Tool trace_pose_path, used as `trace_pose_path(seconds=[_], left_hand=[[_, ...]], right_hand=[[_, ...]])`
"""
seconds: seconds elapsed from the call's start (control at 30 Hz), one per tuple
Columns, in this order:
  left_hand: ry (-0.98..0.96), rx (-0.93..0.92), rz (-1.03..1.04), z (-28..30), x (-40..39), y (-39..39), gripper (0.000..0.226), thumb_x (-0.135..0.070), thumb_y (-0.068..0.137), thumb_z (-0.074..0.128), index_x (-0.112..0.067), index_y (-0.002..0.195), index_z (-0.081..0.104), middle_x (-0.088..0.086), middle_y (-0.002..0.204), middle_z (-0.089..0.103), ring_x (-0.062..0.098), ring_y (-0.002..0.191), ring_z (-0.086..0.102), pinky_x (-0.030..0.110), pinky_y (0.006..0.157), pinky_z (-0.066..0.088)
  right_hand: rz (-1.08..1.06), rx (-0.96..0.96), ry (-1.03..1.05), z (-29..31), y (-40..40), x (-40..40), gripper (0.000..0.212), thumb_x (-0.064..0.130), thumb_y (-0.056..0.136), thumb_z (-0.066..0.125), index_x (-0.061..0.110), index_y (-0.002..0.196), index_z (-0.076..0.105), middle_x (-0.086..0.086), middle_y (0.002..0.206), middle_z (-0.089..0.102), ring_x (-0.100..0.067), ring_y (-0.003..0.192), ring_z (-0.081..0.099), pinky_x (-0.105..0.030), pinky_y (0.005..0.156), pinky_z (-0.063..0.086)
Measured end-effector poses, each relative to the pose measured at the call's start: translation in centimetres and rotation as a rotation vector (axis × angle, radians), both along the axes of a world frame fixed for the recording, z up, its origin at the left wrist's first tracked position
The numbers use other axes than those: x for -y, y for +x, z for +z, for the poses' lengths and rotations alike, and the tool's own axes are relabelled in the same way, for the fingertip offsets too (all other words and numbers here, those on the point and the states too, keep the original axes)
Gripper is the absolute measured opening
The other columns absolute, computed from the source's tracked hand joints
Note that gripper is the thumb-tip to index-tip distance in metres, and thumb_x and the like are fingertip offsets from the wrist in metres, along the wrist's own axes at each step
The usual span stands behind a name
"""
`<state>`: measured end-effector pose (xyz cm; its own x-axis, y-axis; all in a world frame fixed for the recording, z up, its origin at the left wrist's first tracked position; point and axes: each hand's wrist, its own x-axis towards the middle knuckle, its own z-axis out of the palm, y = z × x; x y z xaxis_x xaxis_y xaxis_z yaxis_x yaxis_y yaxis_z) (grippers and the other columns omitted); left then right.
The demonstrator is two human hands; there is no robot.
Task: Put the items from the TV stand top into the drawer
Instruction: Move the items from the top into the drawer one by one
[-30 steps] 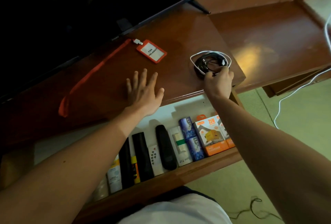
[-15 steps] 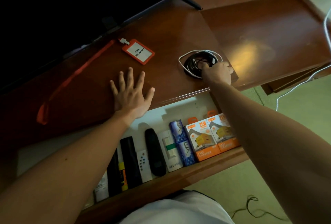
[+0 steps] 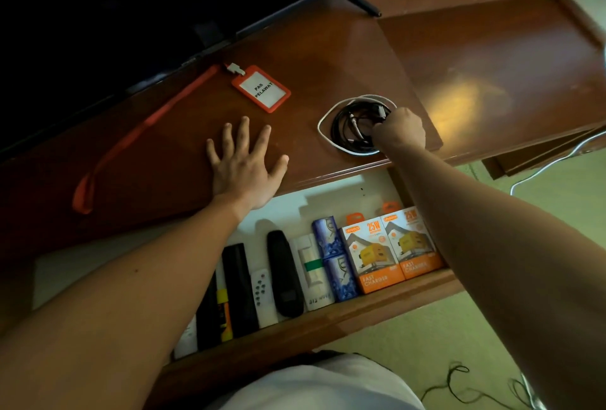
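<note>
Television [image 3: 137, 15], dark screen, at upper left, standing on the TV stand top [image 3: 328, 58] of glossy reddish-brown wood. Adjoining wooden bench [image 3: 492, 81] to the right, at a slightly different level. Green floor [image 3: 541, 245] below right, with a white cable [image 3: 554, 163] trailing over it. Open drawer [image 3: 295, 327] beneath the front edge of the stand top, white-lined, holding a row along its front wall: black remote controls [image 3: 284, 273], a small white remote [image 3: 262, 294], a white box with a green band [image 3: 313, 273], two blue patterned boxes [image 3: 333, 257] and two orange "25W Fast Charger" boxes [image 3: 390, 253] (side by side, at the right end). Orange lanyard [image 3: 141, 134] stretched across the stand top, clipped to an orange badge holder [image 3: 261, 88] reading "PAS PELAWAT". Left hand [image 3: 244, 166] flat on the stand top, palm down, fingers spread, near the front edge. Right hand [image 3: 398, 129] over the coiled cables [image 3: 352, 127] (black coil ringed by a white loop), lying on the stand top near its right front corner; fingers curled and pinching the coil's right side.
</note>
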<state>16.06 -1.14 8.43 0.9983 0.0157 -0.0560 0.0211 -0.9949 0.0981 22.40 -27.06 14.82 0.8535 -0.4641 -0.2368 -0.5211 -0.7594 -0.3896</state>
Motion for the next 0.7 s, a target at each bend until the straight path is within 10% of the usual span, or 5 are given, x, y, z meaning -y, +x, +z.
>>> trace_pose_path(seconds=[0.33, 0.7], left_hand=[[-0.012, -0.027, -0.017, -0.1, -0.3, 0.1, 0.077, -0.076, 0.090, 0.014, -0.039, 0.158, 0.011, 0.004, 0.169, 0.002, 0.033, 0.154, -0.002, 0.062, 0.119, 0.002], [-0.014, -0.060, -0.021, 0.1, -0.4, 0.2, 0.077, -0.076, 0.091, 0.013, -0.039, 0.158, 0.009, 0.004, 0.169, -0.001, 0.033, 0.154, -0.005, 0.062, 0.119, -0.001]], right_hand=[[0.091, 0.006, -0.125, -0.2, -3.3, -1.2, 0.048, 0.002, 0.091, 0.063, -0.007, 0.136, 0.048, -0.023, 0.133, 0.054, -0.036, 0.125, 0.053, -0.040, 0.101, 0.047], [-0.117, 0.188, 0.192, -1.7, -8.0, -1.6, 0.032, 0.009, 0.101, 0.045, -0.007, 0.129, 0.046, -0.024, 0.135, 0.049, -0.036, 0.120, 0.051, -0.035, 0.090, 0.041]])
